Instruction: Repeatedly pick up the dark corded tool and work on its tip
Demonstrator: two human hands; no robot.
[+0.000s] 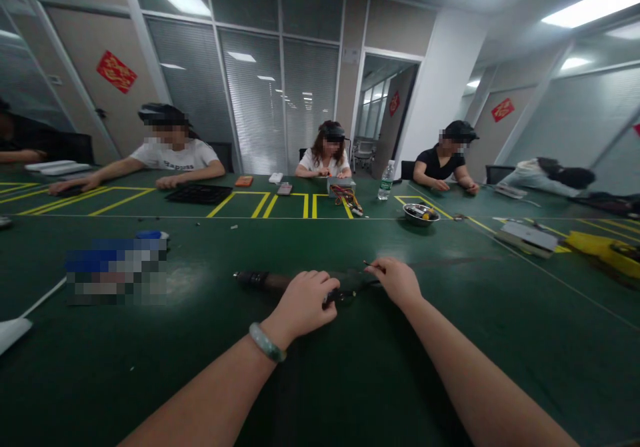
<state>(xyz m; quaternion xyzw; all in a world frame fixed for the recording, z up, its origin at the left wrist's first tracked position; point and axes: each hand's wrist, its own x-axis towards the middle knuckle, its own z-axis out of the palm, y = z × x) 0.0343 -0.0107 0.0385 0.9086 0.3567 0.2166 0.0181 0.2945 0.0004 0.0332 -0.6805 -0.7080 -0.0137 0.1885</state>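
Note:
My left hand [310, 300], with a jade-like bangle at the wrist, is closed around a small black part [345, 294] that sticks out past the thumb. Behind that hand lies a dark, pen-shaped electric screwdriver [255, 279], its silver tip pointing left; its rear end is hidden by my fingers. Whether the black part belongs to it, I cannot tell. To the right, my right hand [397, 280] pinches a thin dark piece [367, 264] between thumb and forefinger. A short dark length, perhaps a cable, shows below those fingertips.
Across the green table [200, 367] sit several people at work. A metal bowl of parts [421, 215], a water bottle [386, 181], a grey box with coloured wires [341, 185] and a black tray [200, 194] stand farther back. A blue-and-white packet [117, 263] lies left.

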